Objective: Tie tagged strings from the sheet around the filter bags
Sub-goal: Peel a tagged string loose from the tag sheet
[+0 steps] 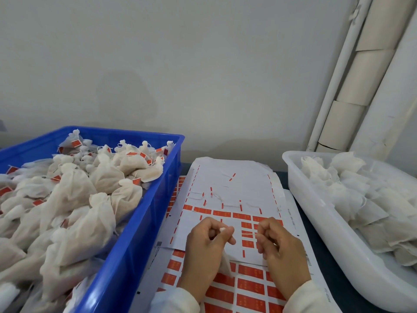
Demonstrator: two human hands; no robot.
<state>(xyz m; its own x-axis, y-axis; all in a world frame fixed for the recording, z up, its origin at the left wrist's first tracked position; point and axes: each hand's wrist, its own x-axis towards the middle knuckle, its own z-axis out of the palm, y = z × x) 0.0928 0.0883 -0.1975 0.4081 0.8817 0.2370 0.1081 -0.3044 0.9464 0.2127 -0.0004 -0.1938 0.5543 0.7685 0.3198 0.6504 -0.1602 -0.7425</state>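
My left hand point(206, 245) grips a white filter bag point(226, 263) by its gathered neck; the bag's body hangs below the fingers. A thin string point(248, 233) runs taut from the neck to my right hand point(277, 242), which pinches its end. Both hands hover over the white sheet point(228, 177) with rows of red tags point(222, 213) and loose strings. More tag sheets lie beneath it.
A blue crate point(135, 240) at the left is heaped with tied, tagged bags. A white tub point(316, 213) at the right holds untied filter bags. Cardboard tubes point(361, 75) lean against the wall at the back right.
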